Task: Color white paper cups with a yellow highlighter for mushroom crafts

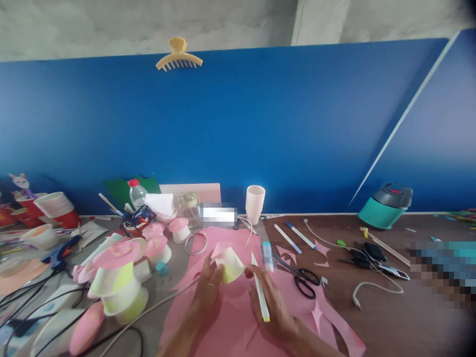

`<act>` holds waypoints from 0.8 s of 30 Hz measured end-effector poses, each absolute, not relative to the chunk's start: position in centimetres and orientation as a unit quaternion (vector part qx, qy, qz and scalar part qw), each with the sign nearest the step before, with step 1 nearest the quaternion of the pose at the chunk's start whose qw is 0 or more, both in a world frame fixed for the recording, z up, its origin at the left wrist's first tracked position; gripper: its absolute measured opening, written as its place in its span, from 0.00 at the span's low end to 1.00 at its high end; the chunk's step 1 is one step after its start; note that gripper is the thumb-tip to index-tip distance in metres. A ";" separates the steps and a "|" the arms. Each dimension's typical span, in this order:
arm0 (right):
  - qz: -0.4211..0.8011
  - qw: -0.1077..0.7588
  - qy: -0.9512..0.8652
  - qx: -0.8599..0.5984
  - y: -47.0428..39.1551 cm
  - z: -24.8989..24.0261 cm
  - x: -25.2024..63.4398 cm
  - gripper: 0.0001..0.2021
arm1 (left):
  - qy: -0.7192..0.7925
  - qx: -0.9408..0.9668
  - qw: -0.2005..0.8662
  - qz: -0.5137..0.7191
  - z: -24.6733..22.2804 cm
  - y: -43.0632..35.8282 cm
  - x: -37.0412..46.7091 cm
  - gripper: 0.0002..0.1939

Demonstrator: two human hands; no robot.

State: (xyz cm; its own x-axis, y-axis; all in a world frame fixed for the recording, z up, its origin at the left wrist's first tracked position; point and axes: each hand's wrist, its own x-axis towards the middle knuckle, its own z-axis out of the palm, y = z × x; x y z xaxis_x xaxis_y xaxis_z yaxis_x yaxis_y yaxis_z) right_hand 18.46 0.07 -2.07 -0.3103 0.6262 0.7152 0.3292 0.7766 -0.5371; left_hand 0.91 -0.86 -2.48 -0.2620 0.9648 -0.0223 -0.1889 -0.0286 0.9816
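Note:
My left hand (208, 287) is closed on a small white paper cup (231, 267), tilted and partly coloured yellow. Pink paper shows along the cup's far left edge. In my right hand (273, 302) lies a white marker (261, 290) with yellow ends, its upper tip pointing away from me and close to the cup's right side. Both hands are over a large pink paper sheet (223, 332). Just beyond my right hand are a glue stick (267, 257) and black-handled scissors (305, 283).
Left stand yellow-coloured cups with pink tops (121, 287), a blue glue gun (61, 253) and cables. A white cup (255, 205) stands by the blue partition (238, 124). Markers (288, 239), pink scraps (286, 254), a white cable (375, 283) and a teal flask (385, 208) are right.

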 end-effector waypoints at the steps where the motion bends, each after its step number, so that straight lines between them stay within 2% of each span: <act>1: 0.147 0.507 -0.795 -0.298 0.1 -2.1 18.4 0.21 | 0.503 0.374 0.488 0.607 -2.3 -0.8 0.9 0.31; 6: 0.122 0.517 -0.792 -0.301 0.5 -2.4 18.4 0.24 | 0.521 0.368 0.479 0.603 -1.2 -0.8 0.9 0.42; 9: 0.117 0.514 -0.794 -0.304 0.5 -2.6 18.4 0.24 | 0.525 0.365 0.456 0.619 -1.4 -0.6 0.8 0.45; 14: 0.113 0.516 -0.790 -0.311 0.7 -2.7 18.3 0.20 | 0.541 0.384 0.403 0.630 -2.7 -0.3 0.5 0.44; 17: 0.125 0.512 -0.795 -0.299 0.8 -2.9 18.3 0.19 | 0.574 0.406 0.329 0.630 -3.0 -0.4 0.3 0.42; 21: 0.132 0.509 -0.801 -0.285 0.9 -3.9 18.4 0.21 | 0.599 0.447 0.253 0.615 -2.5 -1.1 0.1 0.36; 24: 0.135 0.519 -0.797 -0.277 1.2 -4.9 18.4 0.20 | 0.607 0.468 0.230 0.600 -2.4 -1.3 0.1 0.36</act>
